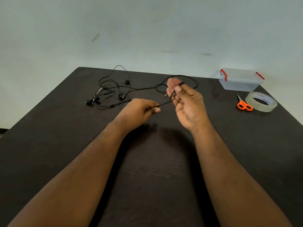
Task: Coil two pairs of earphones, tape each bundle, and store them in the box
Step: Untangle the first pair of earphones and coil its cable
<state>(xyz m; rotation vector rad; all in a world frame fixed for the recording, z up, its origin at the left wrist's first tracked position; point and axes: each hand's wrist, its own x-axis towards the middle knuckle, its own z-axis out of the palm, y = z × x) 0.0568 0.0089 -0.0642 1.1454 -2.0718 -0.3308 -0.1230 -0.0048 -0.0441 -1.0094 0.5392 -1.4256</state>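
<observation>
Two pairs of black earphones [111, 90] lie tangled on the dark table [65, 136] at the back left, their earbuds spread near the pile. One black cord [164, 104] runs from the pile to my hands. My right hand [186, 102] is raised with the palm toward me, and the cord is looped around its fingers, with the plug end hanging beside them. My left hand [139, 112] pinches the same cord just left of the right hand. A loop of the cord arcs behind the right hand.
A clear plastic box [239, 81] with red latches, lid on, stands at the back right corner. A roll of clear tape [261, 102] and orange-handled scissors [244, 104] lie in front of it near the right edge. A pale wall rises behind the table.
</observation>
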